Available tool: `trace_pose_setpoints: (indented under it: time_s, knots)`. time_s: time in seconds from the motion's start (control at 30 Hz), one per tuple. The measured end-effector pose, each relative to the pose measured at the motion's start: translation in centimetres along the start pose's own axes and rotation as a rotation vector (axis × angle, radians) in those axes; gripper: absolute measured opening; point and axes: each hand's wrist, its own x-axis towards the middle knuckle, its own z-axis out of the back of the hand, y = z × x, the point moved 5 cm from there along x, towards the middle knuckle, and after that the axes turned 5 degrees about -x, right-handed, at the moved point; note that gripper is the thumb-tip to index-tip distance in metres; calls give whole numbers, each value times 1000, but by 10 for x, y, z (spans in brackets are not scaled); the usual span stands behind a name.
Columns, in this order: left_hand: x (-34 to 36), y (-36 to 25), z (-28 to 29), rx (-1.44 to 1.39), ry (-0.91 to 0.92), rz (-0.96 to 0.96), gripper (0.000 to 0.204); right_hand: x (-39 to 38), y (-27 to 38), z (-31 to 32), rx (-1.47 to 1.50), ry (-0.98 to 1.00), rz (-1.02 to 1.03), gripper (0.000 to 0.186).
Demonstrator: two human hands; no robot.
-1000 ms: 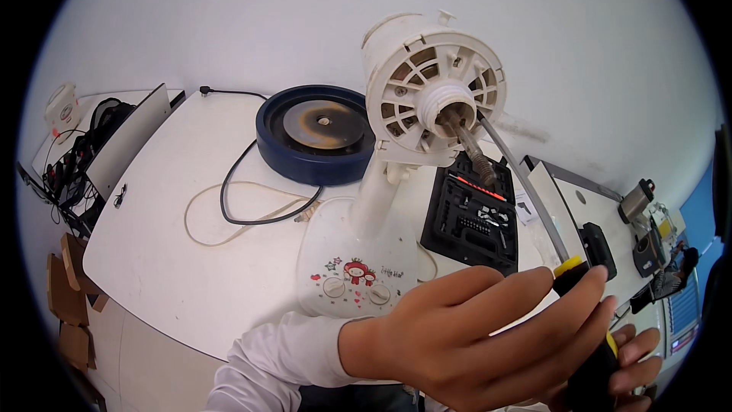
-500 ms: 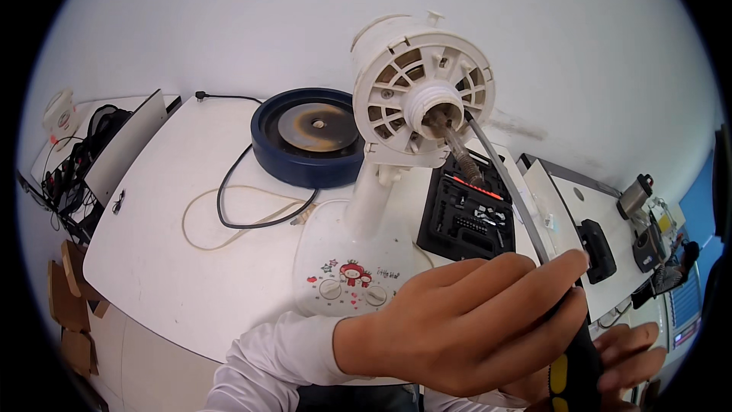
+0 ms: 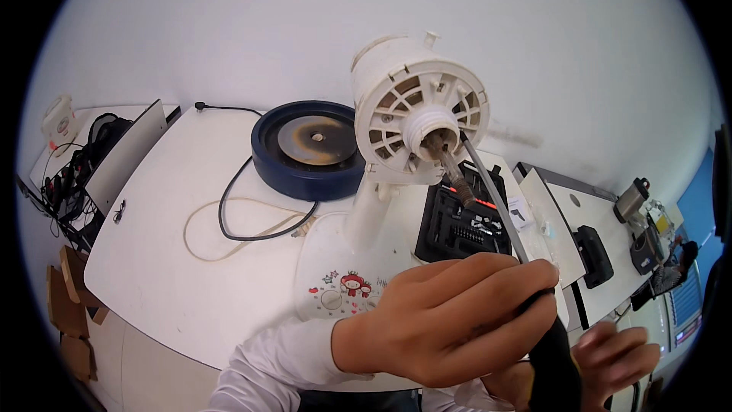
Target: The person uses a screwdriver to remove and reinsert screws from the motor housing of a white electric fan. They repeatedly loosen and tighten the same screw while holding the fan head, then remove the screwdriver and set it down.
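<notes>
Fan on table, tool case behind to right, cables left

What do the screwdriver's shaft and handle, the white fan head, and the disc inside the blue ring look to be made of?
Shaft: likely steel, smooth grey with a soft sheen.
Handle: matte black, rubber or plastic; the look leaves it open.
Fan head: apparently moulded plastic, satin white, given its slotted grille and threaded collar.
Disc: probably metal, dull grey with brownish staining.
</notes>
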Motion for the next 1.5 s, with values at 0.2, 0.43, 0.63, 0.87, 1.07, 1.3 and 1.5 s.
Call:
trace_pose_setpoints:
  time_s: [0.2,0.43,0.63,0.87,1.07,1.3,1.5]
  knots:
    - [13,6,-4,-7,19,43,22,5,20,-25,-232,-216,353,49]
    - [0,12,7,88,63,-41,29,16,-6,-15,-83,-18,217,28]
    - [5,10,-5,-52,22,-39,29,14,15,-29,-246,-100,373,48]
    - [4,11,-5,22,3,-68,28,7,0,-39,-177,-315,323,52]
    - [2,10,-6,-87,-22,-44,25,16,7,-7,-172,30,258,65]
    - [2,9,-10,-125,-113,-24,21,13,6,-8,-290,-199,335,48]
    - [-19,40,-8,-176,31,190,12,14,-2,-13,-115,-92,248,46]
